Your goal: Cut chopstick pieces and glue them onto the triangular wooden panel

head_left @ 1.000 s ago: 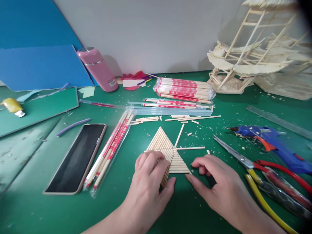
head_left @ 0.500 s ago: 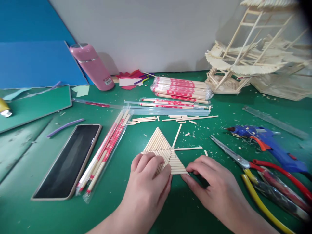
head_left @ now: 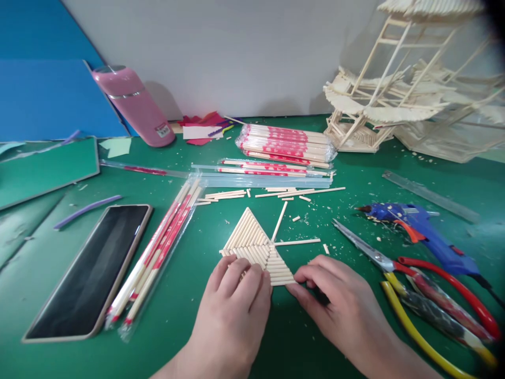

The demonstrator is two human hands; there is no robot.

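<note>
A flat panel of short wooden sticks [head_left: 248,231], built of triangular sections, lies on the green table in the middle of the head view. Two bare sticks, one upright in view [head_left: 280,222] and one sideways [head_left: 298,242], fan out from its centre. My left hand [head_left: 239,295] is curled over the panel's lower left part, fingers on the sticks and thumb mostly hidden. At the lower right corner, my right hand [head_left: 327,295] pinches the panel's edge between thumb and forefinger. What lies under my left fingers is hidden.
Scissors [head_left: 379,258] and a blue glue gun [head_left: 418,226] lie at the right. A phone [head_left: 90,273] and bagged sticks [head_left: 165,247] are at the left. Behind are a pink bottle [head_left: 136,108], packed sticks [head_left: 288,142] and a stick-built model [head_left: 379,105].
The view has shifted slightly, moving most things left in the picture. My left hand has slid down a little on the panel, uncovering its left corner. My right hand stays at the lower right corner.
</note>
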